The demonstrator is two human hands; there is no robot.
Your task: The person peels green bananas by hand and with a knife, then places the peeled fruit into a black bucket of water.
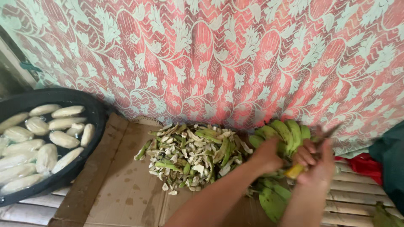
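My left hand (266, 156) grips a bunch of green bananas (283, 133) near the red patterned cloth. My right hand (314, 160) is closed on a knife with a yellow handle (294, 171); its blade points up and right past the bunch and is blurred. More green bananas (272, 201) lie below my forearms. A heap of green and white banana peels (194, 156) sits on the cardboard just left of my left hand.
A black basin (93, 112) at the left holds several peeled pale bananas in water. Brown cardboard (122, 189) covers a slatted bamboo floor (357, 197). A red and white floral cloth (235, 59) hangs behind. Dark green and red fabric (389, 159) lies at the right.
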